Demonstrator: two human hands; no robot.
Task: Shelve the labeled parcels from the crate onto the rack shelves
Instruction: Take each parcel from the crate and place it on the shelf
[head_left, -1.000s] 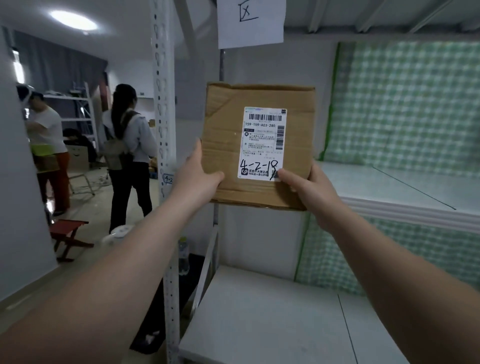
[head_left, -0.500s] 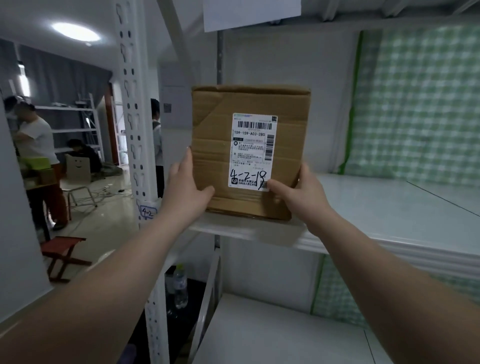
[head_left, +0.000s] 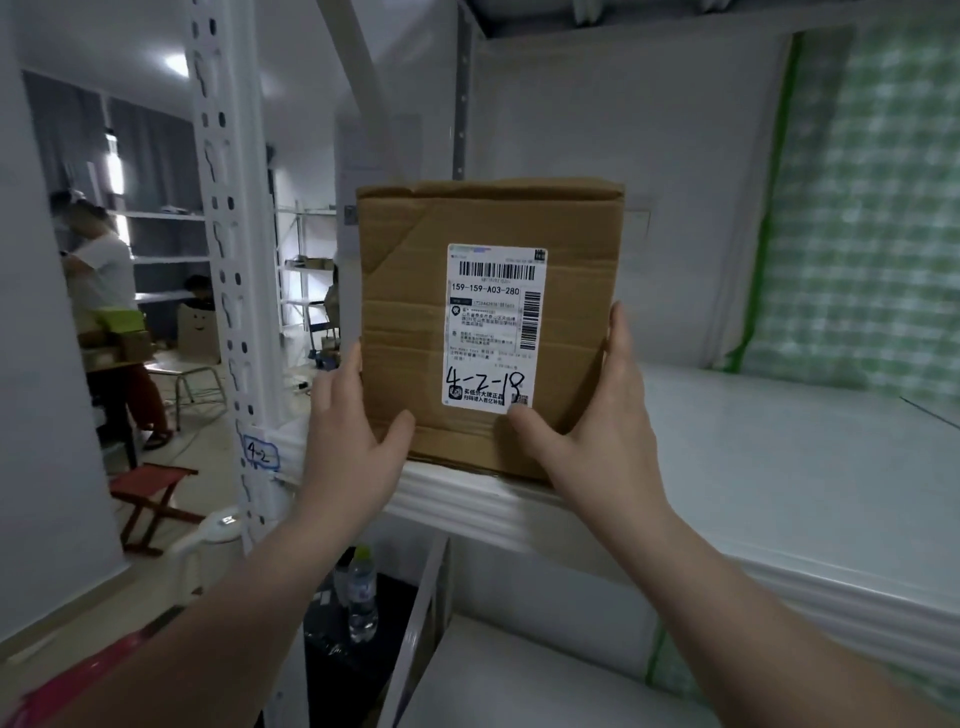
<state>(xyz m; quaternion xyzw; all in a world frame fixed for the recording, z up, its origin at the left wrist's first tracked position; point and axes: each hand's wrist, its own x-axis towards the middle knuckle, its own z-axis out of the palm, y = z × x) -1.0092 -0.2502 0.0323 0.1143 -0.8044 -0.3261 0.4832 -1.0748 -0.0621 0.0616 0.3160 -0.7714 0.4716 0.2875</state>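
The parcel (head_left: 488, 322) is now set on the shelf (head_left: 779, 467), near left edge. It is gripped by left hand (head_left: 353, 441) and right hand (head_left: 597, 431), release pending.

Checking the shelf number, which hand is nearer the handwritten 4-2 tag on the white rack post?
Left. The left hand grips the brown cardboard box just right of the handwritten 4-2 tag; the right hand holds its far side.

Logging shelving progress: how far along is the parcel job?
Done: the brown cardboard parcel, white label handwritten 4-2-18, looks set on the front edge of the white rack shelf, by the post tag reading 4-2. In hand: left hand and right hand grip its sides. Left: releasing it; the crate is out of view, remaining parcels unknown.
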